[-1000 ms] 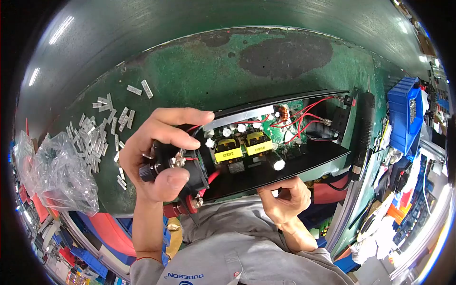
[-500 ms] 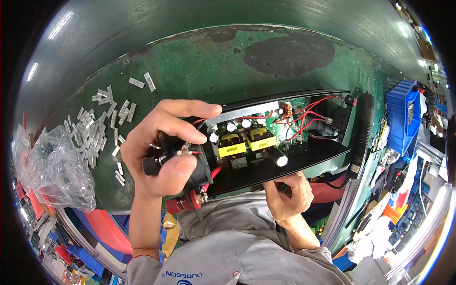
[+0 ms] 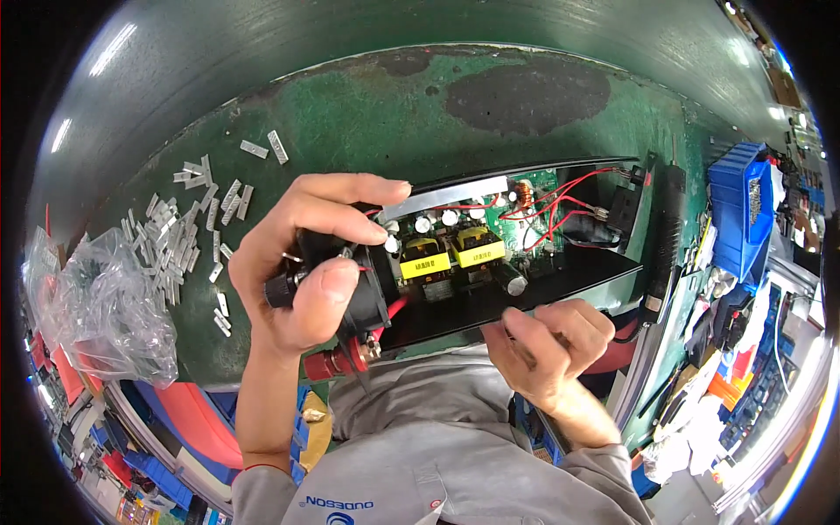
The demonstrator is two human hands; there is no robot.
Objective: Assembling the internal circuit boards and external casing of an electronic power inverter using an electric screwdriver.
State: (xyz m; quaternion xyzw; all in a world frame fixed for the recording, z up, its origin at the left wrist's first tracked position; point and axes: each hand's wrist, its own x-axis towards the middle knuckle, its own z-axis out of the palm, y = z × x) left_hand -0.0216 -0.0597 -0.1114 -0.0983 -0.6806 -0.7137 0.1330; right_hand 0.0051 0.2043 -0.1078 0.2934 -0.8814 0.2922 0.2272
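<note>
An uncovered power supply [image 3: 525, 306] in a black metal case is held tilted over the bench. Its green circuit board [image 3: 547, 236] shows two yellow-wrapped transformers [image 3: 426, 265], several capacitors and red wires [image 3: 560, 206]. My left hand [image 3: 306, 254] is wrapped round the left end, fingers over the far side and thumb near a black knob [image 3: 282, 291]. A red binding post [image 3: 324, 363] sticks out below that thumb. My right hand [image 3: 556, 350] is closed at the near edge of the case, its fingers curled and fingertips against the rim; the inside of the grip is hidden.
Many small silver metal strips [image 3: 175, 241] lie scattered on the green bench [image 3: 367, 114] at left, beside a clear plastic bag [image 3: 114, 306]. A black electric screwdriver [image 3: 669, 236] stands at right, near a blue parts bin [image 3: 735, 219]. A red stool seat [image 3: 188, 420] shows below the bench.
My right hand has shifted right and up along the near edge, and more of its fingers now show above the rim. The power supply has tilted slightly in my left hand.
</note>
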